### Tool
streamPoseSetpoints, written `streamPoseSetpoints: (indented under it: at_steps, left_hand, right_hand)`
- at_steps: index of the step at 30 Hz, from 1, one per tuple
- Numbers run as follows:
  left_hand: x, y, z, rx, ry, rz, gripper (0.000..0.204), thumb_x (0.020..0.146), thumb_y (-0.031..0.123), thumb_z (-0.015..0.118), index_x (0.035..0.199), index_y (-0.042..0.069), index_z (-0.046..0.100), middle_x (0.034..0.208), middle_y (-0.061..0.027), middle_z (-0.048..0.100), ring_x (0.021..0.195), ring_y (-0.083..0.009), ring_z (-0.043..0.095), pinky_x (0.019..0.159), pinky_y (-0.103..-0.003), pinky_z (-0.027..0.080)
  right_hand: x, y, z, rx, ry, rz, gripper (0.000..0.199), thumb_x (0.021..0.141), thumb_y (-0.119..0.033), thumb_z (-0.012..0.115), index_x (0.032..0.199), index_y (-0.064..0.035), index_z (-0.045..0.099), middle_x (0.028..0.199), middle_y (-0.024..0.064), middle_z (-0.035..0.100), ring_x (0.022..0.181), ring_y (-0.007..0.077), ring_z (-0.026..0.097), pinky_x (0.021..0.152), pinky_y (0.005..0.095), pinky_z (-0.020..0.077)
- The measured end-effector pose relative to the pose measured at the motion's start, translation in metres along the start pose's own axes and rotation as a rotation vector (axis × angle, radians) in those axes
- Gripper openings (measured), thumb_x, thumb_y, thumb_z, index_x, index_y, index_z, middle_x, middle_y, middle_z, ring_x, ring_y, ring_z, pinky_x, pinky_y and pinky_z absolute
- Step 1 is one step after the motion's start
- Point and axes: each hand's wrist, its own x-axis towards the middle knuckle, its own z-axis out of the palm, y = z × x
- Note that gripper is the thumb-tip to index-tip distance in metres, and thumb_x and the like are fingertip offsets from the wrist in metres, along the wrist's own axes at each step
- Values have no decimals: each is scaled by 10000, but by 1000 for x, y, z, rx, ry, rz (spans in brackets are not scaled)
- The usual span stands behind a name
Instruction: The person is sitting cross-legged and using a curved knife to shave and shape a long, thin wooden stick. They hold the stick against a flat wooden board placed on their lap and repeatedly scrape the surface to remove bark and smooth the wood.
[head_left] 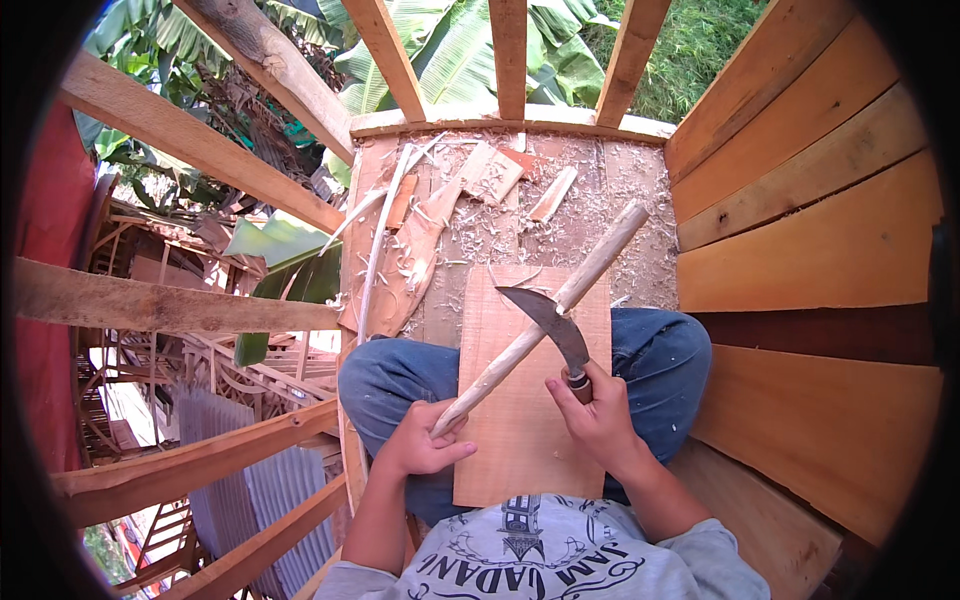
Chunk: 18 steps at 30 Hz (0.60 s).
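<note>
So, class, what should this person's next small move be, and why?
Perhaps draw the curved, dark metal knife along the pale, round wooden stick, away from the bare left hand holding its near end: the bare right hand grips the knife's brown handle, its blade crosses the stick, and thin, pale wood shavings lie beyond.

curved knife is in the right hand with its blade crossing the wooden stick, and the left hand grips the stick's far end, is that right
Not quite: the head view shows the left hand gripping the near end of the wooden stick. The curved knife is in the right hand, its blade crossing the stick.
</note>
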Motion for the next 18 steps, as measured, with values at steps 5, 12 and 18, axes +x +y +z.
streamPoseSetpoints:
  at_steps: [5,12,18]
  left_hand:
    - [1,1,2,29,3,-19,286,674,143,751,686,72,475,501,52,331,461,-54,310,453,-238,290]
    - [2,5,3,66,-3,-12,294,670,169,753,690,70,477,500,63,329,453,-40,313,440,-228,277]
    - [-3,1,1,-6,14,-35,300,658,178,756,696,60,483,517,67,337,459,-30,310,443,-216,268]
  right_hand:
    - [-1,8,5,-290,-121,-180,200,841,-164,672,855,0,558,569,138,563,483,263,566,465,317,406]
    - [2,21,-11,88,-84,16,250,903,-263,611,864,-26,539,536,33,518,418,130,476,428,291,382]
    - [29,-1,-78,635,433,-31,218,969,-227,489,821,-85,415,512,-20,346,352,60,352,312,224,325]
